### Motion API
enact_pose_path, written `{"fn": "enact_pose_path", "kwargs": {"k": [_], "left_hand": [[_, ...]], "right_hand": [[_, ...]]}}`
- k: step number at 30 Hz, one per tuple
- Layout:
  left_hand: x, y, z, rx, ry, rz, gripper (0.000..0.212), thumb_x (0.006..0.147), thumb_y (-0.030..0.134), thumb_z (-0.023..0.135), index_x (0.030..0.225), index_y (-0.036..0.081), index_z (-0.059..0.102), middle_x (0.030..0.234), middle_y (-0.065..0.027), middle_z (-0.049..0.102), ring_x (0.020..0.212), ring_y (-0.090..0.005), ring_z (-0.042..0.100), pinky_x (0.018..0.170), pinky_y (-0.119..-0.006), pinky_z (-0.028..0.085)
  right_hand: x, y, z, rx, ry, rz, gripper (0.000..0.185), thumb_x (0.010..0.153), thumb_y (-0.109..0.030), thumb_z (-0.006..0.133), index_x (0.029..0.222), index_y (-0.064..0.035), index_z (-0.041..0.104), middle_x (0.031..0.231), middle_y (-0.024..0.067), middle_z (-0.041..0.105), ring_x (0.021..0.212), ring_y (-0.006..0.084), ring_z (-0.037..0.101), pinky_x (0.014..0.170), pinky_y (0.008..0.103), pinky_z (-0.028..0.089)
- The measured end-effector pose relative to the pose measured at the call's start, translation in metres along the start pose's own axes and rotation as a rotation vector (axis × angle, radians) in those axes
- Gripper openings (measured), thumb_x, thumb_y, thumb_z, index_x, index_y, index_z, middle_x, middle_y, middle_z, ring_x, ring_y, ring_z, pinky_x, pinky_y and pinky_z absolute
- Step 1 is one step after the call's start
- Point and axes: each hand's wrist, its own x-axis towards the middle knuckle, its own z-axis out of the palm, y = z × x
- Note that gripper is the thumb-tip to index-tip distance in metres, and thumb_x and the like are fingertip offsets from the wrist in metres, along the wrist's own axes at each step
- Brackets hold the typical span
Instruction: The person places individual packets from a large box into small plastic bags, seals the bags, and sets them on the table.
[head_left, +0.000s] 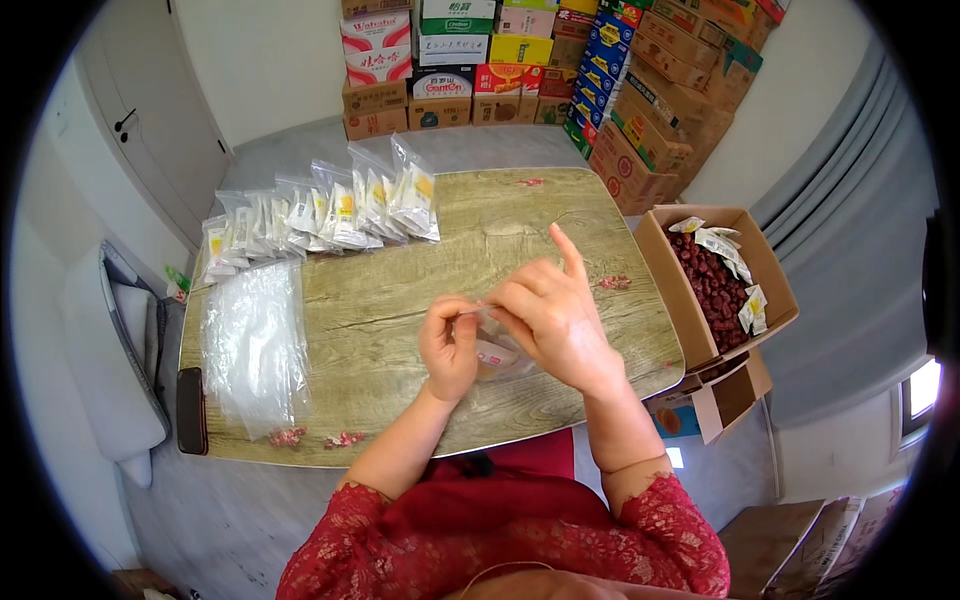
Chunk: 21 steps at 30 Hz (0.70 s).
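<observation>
Near the front middle of the table, my left hand (452, 349) pinches the top edge of a clear plastic bag (514, 361). My right hand (551, 315) grips the same edge between thumb and fingers, its index finger raised. Inside the bag is a white packet (495, 355) with a red mark, partly hidden by my hands. A pile of flat clear plastic bags (255, 345) lies at the left of the table. Behind that pile stands a row of filled clear bags (345, 210) holding white and yellow packets.
A black phone (192, 411) lies at the wooden table's (390, 292) left edge. Right of the table, an open cardboard box (776, 300) holds red dates (709, 289) and white packets (752, 310), with another open box (731, 397) below. Stacked cartons (450, 79) line the back wall.
</observation>
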Motion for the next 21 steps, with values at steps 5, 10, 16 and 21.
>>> {"fn": "enact_pose_path", "kwargs": {"k": [5, 10, 16, 21], "left_hand": [[0.004, 0.007, 0.001, -0.043, 0.118, 0.002, 0.009, 0.093, 0.012, 0.051, 0.094, 0.003, 0.047, 0.090, -0.0067, 0.050, 0.076, -0.0098, 0.047, 0.071, -0.022, 0.040], [0.004, 0.003, -0.007, -0.064, 0.127, 0.065, 0.012, 0.092, 0.010, 0.052, 0.098, 0.001, 0.047, 0.094, -0.0089, 0.053, 0.079, -0.0107, 0.051, 0.073, -0.022, 0.043], [0.006, 0.006, -0.005, -0.188, 0.104, -0.036, 0.011, 0.092, 0.009, 0.052, 0.097, 0.001, 0.046, 0.093, -0.0089, 0.054, 0.082, -0.0112, 0.052, 0.076, -0.022, 0.044], [0.007, 0.006, -0.008, -0.205, 0.073, -0.046, 0.012, 0.091, 0.010, 0.053, 0.096, 0.001, 0.046, 0.094, -0.0088, 0.054, 0.082, -0.0110, 0.052, 0.076, -0.022, 0.043]], "right_hand": [[0.003, -0.009, 0.016, -0.030, 0.095, -0.055, 0.009, 0.068, -0.009, 0.064, 0.072, -0.0095, 0.057, 0.071, 0.0019, 0.055, 0.074, 0.0190, 0.057, 0.106, 0.0547, 0.023], [0.009, -0.013, 0.023, -0.015, 0.074, -0.048, 0.009, 0.068, -0.010, 0.065, 0.073, -0.0090, 0.057, 0.071, 0.0020, 0.055, 0.074, 0.0191, 0.057, 0.107, 0.0547, 0.021], [0.012, -0.012, 0.022, -0.014, 0.077, -0.066, 0.009, 0.068, -0.007, 0.061, 0.068, -0.0082, 0.052, 0.067, 0.0042, 0.052, 0.074, 0.0206, 0.055, 0.107, 0.0564, 0.020], [0.012, -0.013, 0.021, -0.022, 0.054, -0.055, 0.009, 0.069, -0.007, 0.061, 0.069, -0.0077, 0.052, 0.068, 0.0045, 0.052, 0.074, 0.0213, 0.055, 0.107, 0.0568, 0.020]]}}
